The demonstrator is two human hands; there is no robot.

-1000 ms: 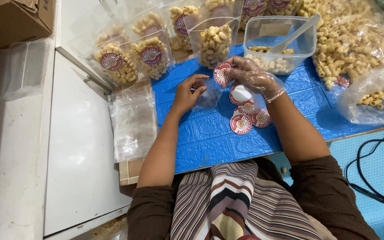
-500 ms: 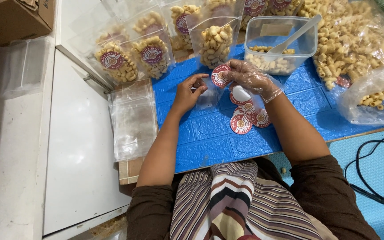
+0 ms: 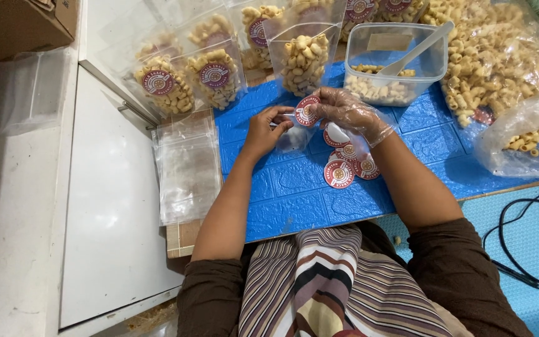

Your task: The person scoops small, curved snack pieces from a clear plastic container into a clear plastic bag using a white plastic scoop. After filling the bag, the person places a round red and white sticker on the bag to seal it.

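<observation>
Presently, a round red-and-white sticker point(image 3: 307, 113) is pinched between the fingertips of the gloved right hand point(image 3: 347, 112) above the blue mat point(image 3: 294, 200), toward its far edge. A small clear bag point(image 3: 294, 137) is gripped by the curled fingers of the bare left hand point(image 3: 263, 131), just beside the sticker. More stickers point(image 3: 344, 165) are noted lying on the mat beneath the right wrist.

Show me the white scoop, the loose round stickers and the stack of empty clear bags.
white scoop point(image 3: 418, 51): head view, on its handle.
loose round stickers point(image 3: 339, 174): head view, on the front sticker.
stack of empty clear bags point(image 3: 186, 167): head view, on the top bag.
</observation>
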